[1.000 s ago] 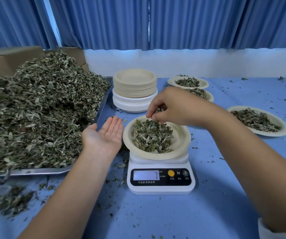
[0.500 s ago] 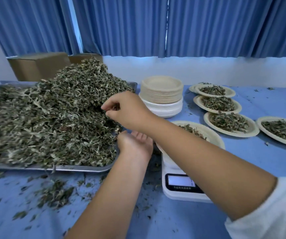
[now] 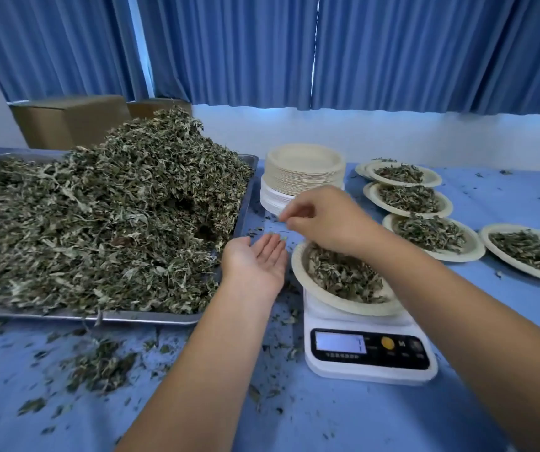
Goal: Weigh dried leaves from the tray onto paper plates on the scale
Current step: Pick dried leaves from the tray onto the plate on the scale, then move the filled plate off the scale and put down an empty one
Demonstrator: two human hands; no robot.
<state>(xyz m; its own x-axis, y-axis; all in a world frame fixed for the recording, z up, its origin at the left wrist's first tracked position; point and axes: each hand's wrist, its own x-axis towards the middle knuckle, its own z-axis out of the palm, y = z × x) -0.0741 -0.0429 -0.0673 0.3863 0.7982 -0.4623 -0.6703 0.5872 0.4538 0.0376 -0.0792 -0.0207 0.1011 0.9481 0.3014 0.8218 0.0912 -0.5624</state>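
Right, I read this as the fine-adjusting step on one portion. The paper plate (image 3: 298,267) sits on the scale (image 3: 369,370) just right of my left hand (image 3: 255,261) and under my right wrist, and it already carries a bed of dried leaves (image 3: 343,278). The left hand lies palm up with its fingers straight and relaxed, gripping nothing, between the plate and the tray (image 3: 151,318), with a leaf scrap at its fingertips. The right hand (image 3: 325,220) hovers over the plate's far rim, fingers curled, thumb and forefinger pinching what looks like a scrap of leaf. The heap (image 3: 105,223) fills the tray to the left of both hands. A stack of empty plates (image 3: 304,171) stands just beyond the right hand, and filled plates (image 3: 408,200) lie off to its right on the table (image 3: 327,419). The display (image 3: 340,342) is too blurred for me to read. Next I would check that reading, then add or remove small pinches without pressing on the plate.
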